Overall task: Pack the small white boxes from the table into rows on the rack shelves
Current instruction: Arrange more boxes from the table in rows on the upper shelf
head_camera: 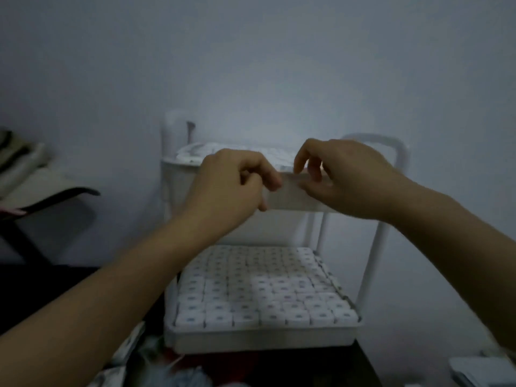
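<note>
Both curled at upper shelf [293,201] rim: left hand [231,185], right hand [346,177]; grip contents unclear; boxes [262,291] below.

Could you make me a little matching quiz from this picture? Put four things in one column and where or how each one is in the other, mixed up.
Column A
1. lower shelf
2. upper shelf
3. dark chair
4. right hand

Column B
a. at the far left of the picture
b. packed with rows of small white boxes
c. raised at the top shelf's front rim
d. front partly hidden behind the left hand and right hand

Pairs: 1-b, 2-d, 3-a, 4-c
</note>
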`<state>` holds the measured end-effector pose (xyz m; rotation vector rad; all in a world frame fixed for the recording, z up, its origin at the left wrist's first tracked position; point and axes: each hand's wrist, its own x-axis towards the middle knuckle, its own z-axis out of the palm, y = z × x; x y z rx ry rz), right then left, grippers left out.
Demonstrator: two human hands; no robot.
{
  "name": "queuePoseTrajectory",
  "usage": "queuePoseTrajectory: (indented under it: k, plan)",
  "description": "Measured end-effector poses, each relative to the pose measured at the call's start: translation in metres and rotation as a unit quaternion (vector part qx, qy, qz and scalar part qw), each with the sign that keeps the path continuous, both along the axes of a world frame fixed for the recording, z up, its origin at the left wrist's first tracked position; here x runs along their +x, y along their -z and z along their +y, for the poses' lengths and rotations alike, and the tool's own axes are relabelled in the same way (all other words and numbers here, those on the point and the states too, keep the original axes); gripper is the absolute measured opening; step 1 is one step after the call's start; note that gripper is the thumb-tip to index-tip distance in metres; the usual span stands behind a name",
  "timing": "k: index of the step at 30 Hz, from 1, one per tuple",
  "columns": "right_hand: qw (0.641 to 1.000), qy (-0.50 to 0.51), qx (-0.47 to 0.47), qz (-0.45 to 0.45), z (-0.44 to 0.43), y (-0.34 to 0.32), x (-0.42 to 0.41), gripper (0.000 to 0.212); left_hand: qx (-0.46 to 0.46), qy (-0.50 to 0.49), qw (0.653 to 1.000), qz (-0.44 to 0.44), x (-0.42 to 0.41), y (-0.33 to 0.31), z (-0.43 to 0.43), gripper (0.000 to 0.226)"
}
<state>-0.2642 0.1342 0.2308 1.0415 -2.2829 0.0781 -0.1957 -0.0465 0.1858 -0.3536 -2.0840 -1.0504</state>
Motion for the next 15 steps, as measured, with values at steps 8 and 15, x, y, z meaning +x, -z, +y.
queuePoseTrajectory:
  k: [8,15]
  plan:
    - [0.967,-0.149,0.027,-0.204,-0.105,0.152,0.073,0.017,-0.029,-0.143,0.956,-0.253,0.072,0.149,-0.125,0.047]
    - [0.948,-0.116,0.043,-0.292,-0.199,0.275,0.069,0.047,-0.141,-0.221,0.896,-0.359,0.095,0.197,-0.191,0.034]
